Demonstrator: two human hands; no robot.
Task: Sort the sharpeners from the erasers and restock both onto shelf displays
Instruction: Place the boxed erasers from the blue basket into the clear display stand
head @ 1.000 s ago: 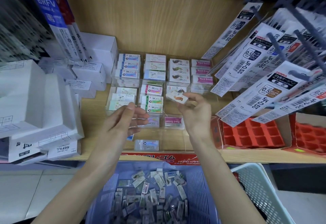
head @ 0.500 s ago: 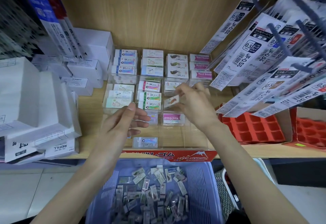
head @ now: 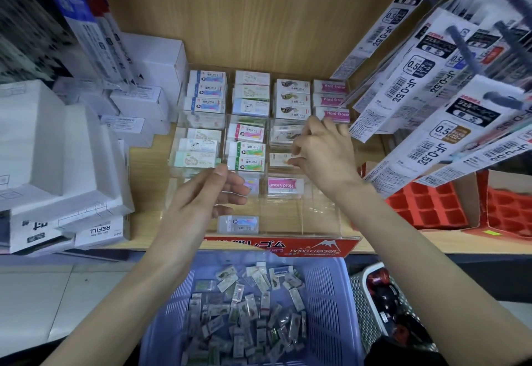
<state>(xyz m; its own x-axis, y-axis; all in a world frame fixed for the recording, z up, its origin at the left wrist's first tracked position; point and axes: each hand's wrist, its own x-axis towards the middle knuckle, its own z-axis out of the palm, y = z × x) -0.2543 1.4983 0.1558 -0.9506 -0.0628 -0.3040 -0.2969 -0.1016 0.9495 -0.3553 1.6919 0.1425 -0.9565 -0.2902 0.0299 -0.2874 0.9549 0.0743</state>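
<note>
A clear compartment display (head: 325, 221) on the wooden shelf holds rows of wrapped erasers (head: 250, 146), with pink "Hard Eraser" ones (head: 331, 100) at the back right. My right hand (head: 325, 152) reaches into the third column and pinches the right end of a white eraser (head: 278, 158) lying low in a compartment. To the left, my left hand (head: 207, 195) hovers over the display's front rows with relaxed fingers and holds nothing. Below the shelf, a blue basket (head: 331, 302) holds several loose wrapped erasers (head: 247, 316).
White refill boxes (head: 57, 164) are stacked at the left. Hanging pen-refill packs (head: 426, 83) crowd in above my right hand. Red cardboard trays (head: 426, 204) sit on the shelf at the right. A white mesh basket (head: 365, 293) with dark items stands beside the blue one.
My right hand carried the white eraser forward and down from above the display into the third-column compartment. My left hand stayed almost still.
</note>
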